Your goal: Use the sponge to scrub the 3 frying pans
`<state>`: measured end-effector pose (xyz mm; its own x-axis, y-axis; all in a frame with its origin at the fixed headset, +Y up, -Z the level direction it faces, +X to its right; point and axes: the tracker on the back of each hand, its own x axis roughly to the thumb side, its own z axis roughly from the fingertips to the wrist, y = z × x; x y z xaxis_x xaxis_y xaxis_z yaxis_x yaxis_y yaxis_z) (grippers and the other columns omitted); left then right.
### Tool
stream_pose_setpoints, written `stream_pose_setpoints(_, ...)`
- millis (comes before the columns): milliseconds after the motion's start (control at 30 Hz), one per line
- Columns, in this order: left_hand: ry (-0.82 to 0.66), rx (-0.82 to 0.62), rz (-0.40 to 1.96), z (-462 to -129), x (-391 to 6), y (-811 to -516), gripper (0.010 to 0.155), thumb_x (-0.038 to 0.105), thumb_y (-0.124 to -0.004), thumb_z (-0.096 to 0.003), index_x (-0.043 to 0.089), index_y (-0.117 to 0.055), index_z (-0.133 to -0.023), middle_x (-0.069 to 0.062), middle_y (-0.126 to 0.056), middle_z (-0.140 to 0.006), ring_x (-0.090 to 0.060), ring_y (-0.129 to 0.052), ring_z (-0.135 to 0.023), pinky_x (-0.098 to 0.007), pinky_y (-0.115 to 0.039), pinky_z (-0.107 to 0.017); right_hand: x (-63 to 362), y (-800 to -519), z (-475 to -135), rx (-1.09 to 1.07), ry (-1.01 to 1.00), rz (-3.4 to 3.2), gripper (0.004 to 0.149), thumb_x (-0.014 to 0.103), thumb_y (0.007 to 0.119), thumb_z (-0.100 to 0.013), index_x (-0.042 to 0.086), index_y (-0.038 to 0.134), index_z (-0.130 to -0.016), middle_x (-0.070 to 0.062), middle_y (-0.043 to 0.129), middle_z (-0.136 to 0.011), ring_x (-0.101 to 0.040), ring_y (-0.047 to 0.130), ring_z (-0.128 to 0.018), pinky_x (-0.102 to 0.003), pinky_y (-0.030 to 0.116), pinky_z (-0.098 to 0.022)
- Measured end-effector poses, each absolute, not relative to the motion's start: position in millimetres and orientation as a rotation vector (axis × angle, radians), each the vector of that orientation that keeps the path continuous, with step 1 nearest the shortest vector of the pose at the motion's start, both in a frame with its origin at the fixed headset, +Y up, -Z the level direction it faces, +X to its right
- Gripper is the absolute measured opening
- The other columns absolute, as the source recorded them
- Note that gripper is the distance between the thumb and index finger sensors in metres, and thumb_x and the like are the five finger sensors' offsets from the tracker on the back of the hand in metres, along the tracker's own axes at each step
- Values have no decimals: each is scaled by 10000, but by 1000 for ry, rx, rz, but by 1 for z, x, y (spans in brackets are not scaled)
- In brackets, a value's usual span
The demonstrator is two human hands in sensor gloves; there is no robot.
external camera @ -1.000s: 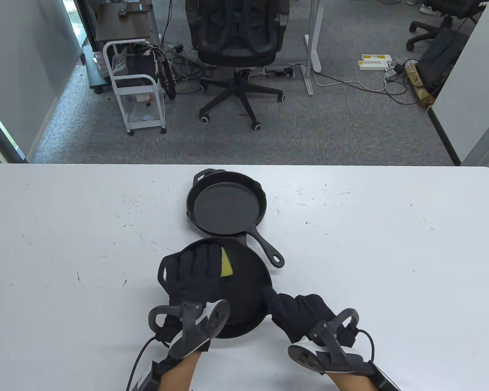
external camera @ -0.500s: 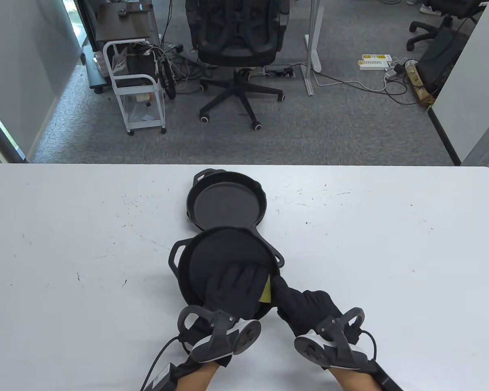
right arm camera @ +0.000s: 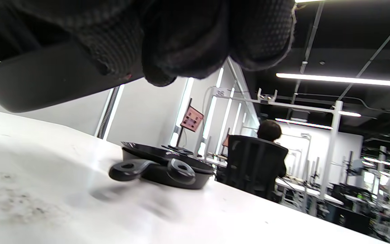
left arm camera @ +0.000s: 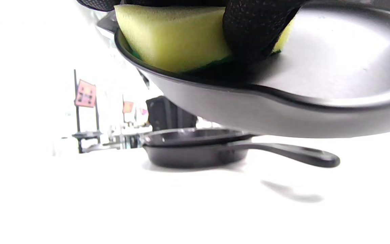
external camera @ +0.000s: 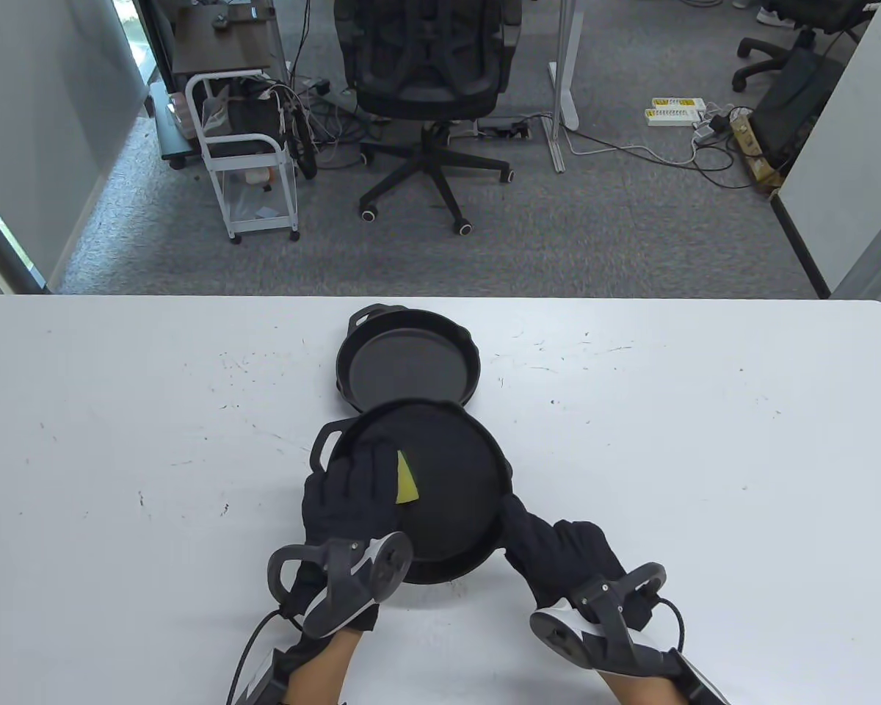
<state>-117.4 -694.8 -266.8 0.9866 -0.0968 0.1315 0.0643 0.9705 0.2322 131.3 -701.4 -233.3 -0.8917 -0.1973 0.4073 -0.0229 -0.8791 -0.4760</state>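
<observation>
- Change: half a second ago my left hand and the sponge sat at the near right of the lifted frying pan; now they are at its left side, and the pan itself has shifted a little.
- Left hand: fingers curled over the sponge, pressing it onto the pan floor beside the left rim; the left wrist view shows a gloved fingertip clamped over the yellow foam, green face down.
- Right hand: closed round the pan's handle, which is hidden under the glove; the right wrist view shows the pan held clear of the surface.
- Orientation: the held pan's long axis runs from its small helper loop at far left to the handle at near right, pointing towards me.
- Stacked pans: they rest on the surface beyond, their handles largely hidden behind the held pan in the table view; two handles show in the right wrist view.
- Step, as I judge it: scrubbing one pan, with the stack not now in hand.
- Next move calls for: sweeping the sponge back across the floor while my right hand steadies the handle against the push.
</observation>
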Motion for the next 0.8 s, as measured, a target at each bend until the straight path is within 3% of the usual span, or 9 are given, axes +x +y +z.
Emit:
stream_pose_setpoints(167, -226, 333, 15, -259, -119, -687, 764, 457, -792, -629, 255, -421, -1265, -54, -548, -1283, -361, -594, -1137, -651, -467, -838, 146, -703, -248, -548, 642, -2941, 714, 428, 948, -400, 183, 668, -1008, 38, 1002, -766, -153, 1041, -293, -450, 892, -386)
stream_pose_setpoints(233, -210, 406, 141, -254, -124, -680, 762, 453, -786, -633, 246, -412, -1264, -64, -538, -1281, -369, -588, -1134, -654, -469, -835, 159, -702, -255, -474, 592, -2996, 665, 425, 929, -412, 188, 700, -990, 24, 1002, -775, -164, 1051, -305, -460, 891, -391)
stream_pose_setpoints(333, -189, 459, 113, -248, -127, -673, 767, 457, -778, -636, 240, -399, -1266, -72, -528, -1283, -372, -583, -1133, -654, -467, -834, 175, -703, -263, -382, 540, -3062, 615, 418, 899, -429, 179, 735, -971, -2, 1009, -781, -176, 1069, -322, -467, 894, -386)
stream_pose_setpoints(633, -215, 370, 120, -254, -120, -685, 769, 462, -769, -639, 235, -390, -1268, -76, -518, -1286, -377, -576, -1136, -656, -462, -835, 195, -708, -275, -371, 360, -3381, 536, 407, 795, -475, 112, 778, -922, -50, 1036, -730, -204, 1117, -301, -472, 900, -359)
stream_pose_setpoints(800, -251, 320, 108, -257, -112, -693, 769, 465, -768, -638, 241, -389, -1269, -71, -519, -1288, -373, -573, -1141, -656, -460, -837, 193, -719, -281, -481, 82, -3613, 521, 411, 770, -485, 95, 800, -898, -52, 1055, -665, -217, 1117, -290, -481, 898, -354)
